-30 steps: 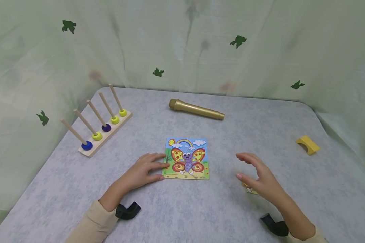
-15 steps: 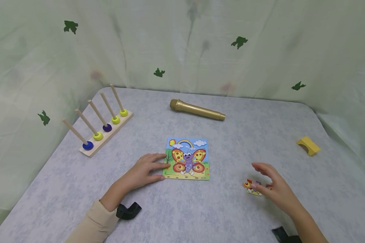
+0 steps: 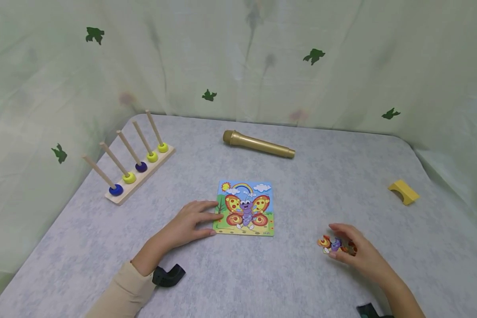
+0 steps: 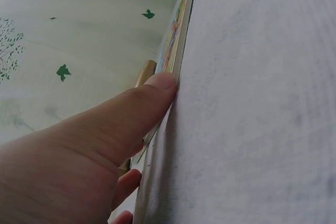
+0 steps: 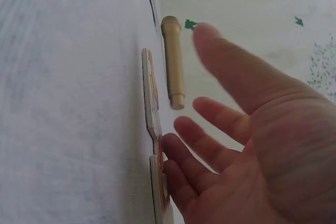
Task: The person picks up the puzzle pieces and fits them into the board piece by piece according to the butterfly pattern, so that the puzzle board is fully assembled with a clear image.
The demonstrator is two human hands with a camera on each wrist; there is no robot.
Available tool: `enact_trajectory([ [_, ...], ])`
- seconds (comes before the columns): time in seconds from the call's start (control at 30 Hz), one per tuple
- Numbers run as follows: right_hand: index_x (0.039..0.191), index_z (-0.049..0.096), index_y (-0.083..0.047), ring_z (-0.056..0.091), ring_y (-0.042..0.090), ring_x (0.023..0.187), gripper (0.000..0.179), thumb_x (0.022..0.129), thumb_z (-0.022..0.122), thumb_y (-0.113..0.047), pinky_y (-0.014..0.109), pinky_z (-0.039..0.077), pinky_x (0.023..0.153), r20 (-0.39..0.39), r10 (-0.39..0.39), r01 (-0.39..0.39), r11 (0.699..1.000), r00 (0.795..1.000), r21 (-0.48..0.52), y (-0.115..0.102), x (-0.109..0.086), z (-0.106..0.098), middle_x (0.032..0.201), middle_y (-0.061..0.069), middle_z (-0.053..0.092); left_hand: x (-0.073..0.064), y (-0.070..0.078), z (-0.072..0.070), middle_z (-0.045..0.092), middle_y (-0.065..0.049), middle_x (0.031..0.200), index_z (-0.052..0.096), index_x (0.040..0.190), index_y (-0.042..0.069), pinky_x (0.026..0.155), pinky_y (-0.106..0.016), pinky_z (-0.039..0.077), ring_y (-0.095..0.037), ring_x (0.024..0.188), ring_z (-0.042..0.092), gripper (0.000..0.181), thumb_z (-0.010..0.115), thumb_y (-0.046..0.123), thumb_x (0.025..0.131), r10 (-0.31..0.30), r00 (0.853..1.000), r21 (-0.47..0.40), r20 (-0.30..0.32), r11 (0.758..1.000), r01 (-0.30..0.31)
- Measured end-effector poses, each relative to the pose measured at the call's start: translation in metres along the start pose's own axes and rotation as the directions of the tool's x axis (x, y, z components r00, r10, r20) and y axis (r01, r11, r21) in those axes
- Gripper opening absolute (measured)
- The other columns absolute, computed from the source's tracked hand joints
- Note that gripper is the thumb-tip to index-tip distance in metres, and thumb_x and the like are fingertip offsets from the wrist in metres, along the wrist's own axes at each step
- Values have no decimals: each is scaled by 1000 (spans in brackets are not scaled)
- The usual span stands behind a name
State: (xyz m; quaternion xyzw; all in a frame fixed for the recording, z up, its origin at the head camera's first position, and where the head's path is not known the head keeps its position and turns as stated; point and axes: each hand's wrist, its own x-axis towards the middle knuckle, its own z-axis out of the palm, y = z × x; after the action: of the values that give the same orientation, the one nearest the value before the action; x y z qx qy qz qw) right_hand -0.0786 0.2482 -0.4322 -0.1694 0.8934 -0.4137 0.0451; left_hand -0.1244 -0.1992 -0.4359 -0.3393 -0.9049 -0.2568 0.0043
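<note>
A square butterfly jigsaw puzzle (image 3: 247, 207) lies flat in the middle of the table. My left hand (image 3: 188, 224) rests at its left side, the fingertips on its border and the thumb at the lower corner; the left wrist view shows the thumb (image 4: 131, 111) against the puzzle's edge. To the right, my right hand (image 3: 363, 256) is low over a few loose puzzle pieces (image 3: 324, 242), partly hiding them. In the right wrist view its thumb stands well away from the curved fingers, whose tips are right at the pieces (image 5: 150, 85).
Behind the puzzle lies a gold microphone (image 3: 258, 144). A wooden peg stand (image 3: 137, 185) with yellow and blue rings is at the left. A yellow arch block (image 3: 406, 192) lies at the right. Pale cloth (image 3: 238, 53) with green cut-outs hangs behind the table.
My right hand has moved right and down from the space beside the puzzle to the loose pieces, uncovering some of them. The left hand keeps its place on the puzzle.
</note>
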Motion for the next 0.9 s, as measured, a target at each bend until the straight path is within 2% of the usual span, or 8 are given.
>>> enact_trajectory([
  [0.07, 126, 46, -8, 42, 8, 109, 61, 75, 72, -26, 7, 30, 86, 21, 10, -9, 1000, 1000, -4, 3, 0, 0, 123, 9, 47, 0, 0, 0, 44, -6, 132, 62, 118, 21, 98, -48, 25, -25, 121, 37, 41, 67, 35, 80, -2, 1000, 2, 6, 1000, 2],
  [0.2, 127, 45, -9, 42, 15, 112, 65, 74, 72, -34, 6, 29, 87, 63, 33, -30, 998, 997, -55, 6, 2, 0, 123, 6, 46, -1, -1, 0, 43, -6, 133, 61, 119, 21, 98, -47, 24, -25, 121, 36, 41, 67, 35, 80, -12, 1000, -3, 13, 1000, 12],
  [0.27, 127, 46, -9, 43, 20, 111, 65, 74, 71, -35, 15, 34, 89, 71, 28, -21, 995, 997, -97, 6, 2, 0, 123, 5, 47, -1, -2, 0, 43, -5, 133, 61, 119, 21, 99, -47, 23, -24, 121, 36, 41, 66, 34, 80, -15, 1000, -4, 14, 1000, 15],
  [0.33, 127, 48, -9, 44, 25, 109, 64, 74, 71, -34, 29, 39, 90, 73, 16, -7, 993, 997, -120, 5, 2, 0, 120, 6, 47, -1, -2, 0, 43, -5, 133, 61, 119, 21, 99, -46, 23, -24, 122, 36, 41, 66, 35, 80, -21, 1000, -8, 15, 1000, 21],
  [0.4, 126, 50, -9, 45, 27, 106, 62, 74, 71, -34, 43, 41, 86, 74, 10, 1, 990, 997, -138, 4, 3, 0, 118, 8, 48, -1, -1, 0, 43, -5, 133, 61, 119, 21, 99, -47, 23, -24, 122, 36, 41, 66, 35, 80, -21, 1000, -10, 12, 1000, 21],
  [0.47, 124, 52, -9, 46, 28, 105, 59, 74, 72, -33, 50, 41, 83, 73, 14, -3, 990, 997, -144, 3, 4, 0, 117, 8, 48, -1, -1, 0, 43, -6, 133, 61, 119, 21, 99, -48, 23, -25, 122, 36, 41, 66, 35, 80, -19, 1000, -8, 8, 1000, 19],
  [0.7, 114, 58, -10, 46, 30, 102, 45, 75, 73, -28, 53, 38, 82, 55, 2, 8, 984, 998, -179, -1, 5, 5, 111, 8, 50, -1, 0, -1, 44, -7, 132, 62, 117, 20, 97, -50, 25, -27, 120, 38, 42, 68, 34, 78, 3, 1000, -9, -14, 1000, -3],
  [0.9, 109, 57, -8, 45, 26, 100, 39, 75, 74, -18, 48, 39, 80, 17, -14, 18, 976, 1000, -216, -7, 3, 8, 107, 6, 51, 0, 0, 0, 45, -8, 132, 62, 117, 19, 97, -50, 24, -28, 120, 38, 41, 68, 33, 79, 12, 1000, -4, -16, 1000, -13],
])
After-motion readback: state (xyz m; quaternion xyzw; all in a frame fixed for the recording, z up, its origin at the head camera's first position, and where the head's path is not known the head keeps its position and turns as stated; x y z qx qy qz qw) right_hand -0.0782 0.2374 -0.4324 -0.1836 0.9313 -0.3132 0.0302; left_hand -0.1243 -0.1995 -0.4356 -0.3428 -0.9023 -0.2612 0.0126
